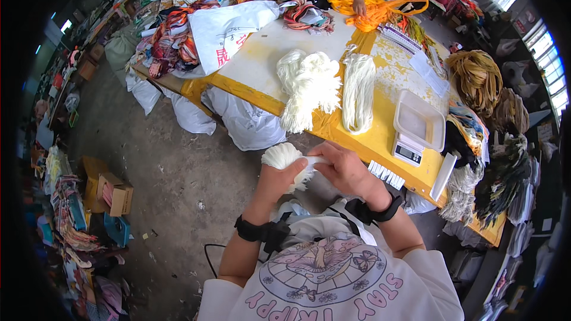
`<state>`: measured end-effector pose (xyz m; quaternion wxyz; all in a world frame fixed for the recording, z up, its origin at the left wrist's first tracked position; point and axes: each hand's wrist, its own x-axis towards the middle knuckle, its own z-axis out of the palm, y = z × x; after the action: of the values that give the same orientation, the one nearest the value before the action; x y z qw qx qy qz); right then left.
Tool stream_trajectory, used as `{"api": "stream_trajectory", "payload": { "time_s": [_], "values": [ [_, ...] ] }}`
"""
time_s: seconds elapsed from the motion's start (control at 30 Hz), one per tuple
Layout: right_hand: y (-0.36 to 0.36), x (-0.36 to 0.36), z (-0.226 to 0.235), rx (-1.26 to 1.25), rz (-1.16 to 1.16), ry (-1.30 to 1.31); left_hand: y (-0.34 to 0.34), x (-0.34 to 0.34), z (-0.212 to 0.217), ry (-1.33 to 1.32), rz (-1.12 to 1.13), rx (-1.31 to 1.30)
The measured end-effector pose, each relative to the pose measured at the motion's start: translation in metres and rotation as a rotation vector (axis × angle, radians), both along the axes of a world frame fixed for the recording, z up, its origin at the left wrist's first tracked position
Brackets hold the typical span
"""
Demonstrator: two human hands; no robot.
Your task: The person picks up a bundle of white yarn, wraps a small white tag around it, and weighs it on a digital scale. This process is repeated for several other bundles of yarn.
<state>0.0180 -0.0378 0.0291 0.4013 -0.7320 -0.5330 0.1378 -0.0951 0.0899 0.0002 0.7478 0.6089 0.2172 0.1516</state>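
My left hand [278,179] is closed around a fluffy bundle of white yarn [282,155], held in front of my body just off the table's near edge. The yarn's loose ends fan out above and below my fingers. Beside it my right hand [348,171] is closed, its fingertips pinching a thin white strip [311,161] against the bundle. Whether the strip is paper or tape I cannot tell. On the table ahead lie a heap of white yarn [307,83] and a longer white skein [358,92].
The worn yellow-edged table [262,100] carries a scale [408,152] with a clear plastic tub [420,120], and white labels [386,174] along its near edge. White sacks [244,122] bulge beneath. Across it, another person's hand [359,6] handles orange yarn [380,15]. Brown hanks [474,80] hang at right.
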Motion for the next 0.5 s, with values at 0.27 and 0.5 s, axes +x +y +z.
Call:
{"api": "stream_trajectory", "payload": {
  "time_s": [0.27,0.5],
  "values": [
    [0.01,-0.002,-0.018,0.275,0.02,0.026,0.015,-0.002,0.005,0.09,-0.134,-0.319],
    [0.024,-0.005,-0.02,0.182,-0.261,0.569,0.011,0.003,-0.011,-0.238,0.126,0.571]
  ]
}}
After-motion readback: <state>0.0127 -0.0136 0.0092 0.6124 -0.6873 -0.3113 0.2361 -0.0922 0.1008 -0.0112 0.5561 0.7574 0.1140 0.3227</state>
